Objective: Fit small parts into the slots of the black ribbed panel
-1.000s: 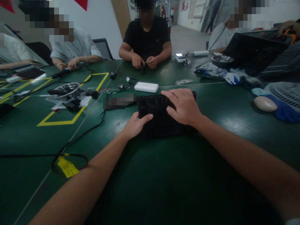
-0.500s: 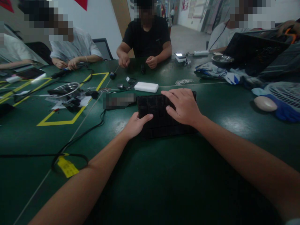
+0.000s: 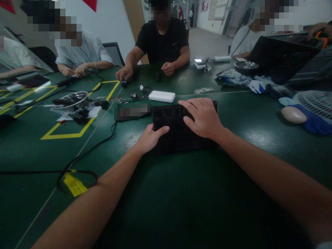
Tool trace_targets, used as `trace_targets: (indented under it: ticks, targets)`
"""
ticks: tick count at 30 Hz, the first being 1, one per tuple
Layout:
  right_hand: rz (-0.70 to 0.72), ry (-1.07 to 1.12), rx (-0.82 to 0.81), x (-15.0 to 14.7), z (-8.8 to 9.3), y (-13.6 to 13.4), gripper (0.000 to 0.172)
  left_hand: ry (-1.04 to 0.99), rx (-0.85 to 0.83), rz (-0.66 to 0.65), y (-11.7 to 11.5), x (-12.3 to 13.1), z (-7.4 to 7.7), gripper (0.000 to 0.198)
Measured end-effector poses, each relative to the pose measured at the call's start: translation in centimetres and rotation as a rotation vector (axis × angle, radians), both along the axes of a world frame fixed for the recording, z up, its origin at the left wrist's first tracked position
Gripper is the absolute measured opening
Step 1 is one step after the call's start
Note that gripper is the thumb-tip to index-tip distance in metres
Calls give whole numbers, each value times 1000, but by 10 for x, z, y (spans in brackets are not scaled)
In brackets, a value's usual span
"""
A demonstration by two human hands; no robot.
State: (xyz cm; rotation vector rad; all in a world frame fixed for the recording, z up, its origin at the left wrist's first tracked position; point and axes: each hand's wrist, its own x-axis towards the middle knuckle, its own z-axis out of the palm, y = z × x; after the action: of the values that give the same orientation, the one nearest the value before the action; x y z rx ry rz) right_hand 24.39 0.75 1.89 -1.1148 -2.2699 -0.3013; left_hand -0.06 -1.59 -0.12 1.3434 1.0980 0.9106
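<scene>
A flat black rectangular case (image 3: 172, 121) with a creased, leather-like face is tilted up on the green table in front of me. Whether it holds a device I cannot tell. At its left edge my left hand (image 3: 150, 138) grips it, thumb on the front face and fingers hidden behind. My right hand (image 3: 204, 117) is over its upper right part, fingers together along the top and thumb against the face. Just beyond the case lies a white power bank (image 3: 162, 96).
Several people sit around the green table (image 3: 166, 193). To the left are a black cable with a yellow tag (image 3: 75, 185), a metal bowl (image 3: 83, 98) and yellow tape (image 3: 63, 136). On the right are a computer mouse (image 3: 293, 114), blue gloves (image 3: 320, 122) and a white basket (image 3: 315, 103).
The person across the table has reached one hand leftward onto a small dark round object. My hands and the black case look the same.
</scene>
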Motion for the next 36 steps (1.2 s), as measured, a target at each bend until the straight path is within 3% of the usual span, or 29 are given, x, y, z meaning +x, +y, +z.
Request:
trace_targets:
  ticks: [36]
  targets:
    - [-5,2,-25,-1,3,-3,56,24,14,0,0,0,0,49]
